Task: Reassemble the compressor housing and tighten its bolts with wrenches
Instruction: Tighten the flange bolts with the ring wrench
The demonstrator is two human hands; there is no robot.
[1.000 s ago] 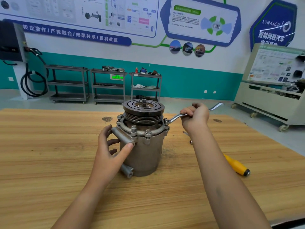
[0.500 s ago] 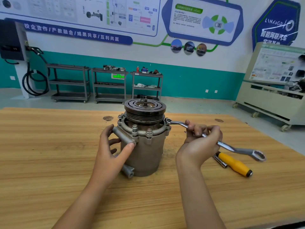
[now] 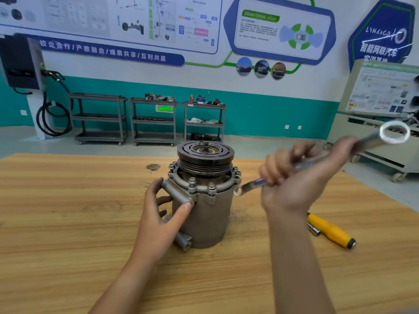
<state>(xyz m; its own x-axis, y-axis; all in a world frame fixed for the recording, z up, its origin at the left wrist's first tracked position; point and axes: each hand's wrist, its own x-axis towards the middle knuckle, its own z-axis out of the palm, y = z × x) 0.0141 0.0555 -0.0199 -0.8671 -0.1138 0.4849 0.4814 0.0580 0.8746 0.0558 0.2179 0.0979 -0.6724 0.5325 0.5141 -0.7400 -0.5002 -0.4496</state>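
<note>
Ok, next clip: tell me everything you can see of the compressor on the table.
The compressor stands upright on the wooden table: a dull grey cast-metal cylinder with a dark grooved pulley on top. A flange ring below it carries upright bolts. Two tube lugs stick out toward the left hand, which grips the upper one. The right hand holds a blurred wrench, its end at the flange's far edge; contact is unclear.

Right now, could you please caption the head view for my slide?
Left hand steadies the upright compressor on the table while the right hand grips a blurred wrench by its flange.
</note>
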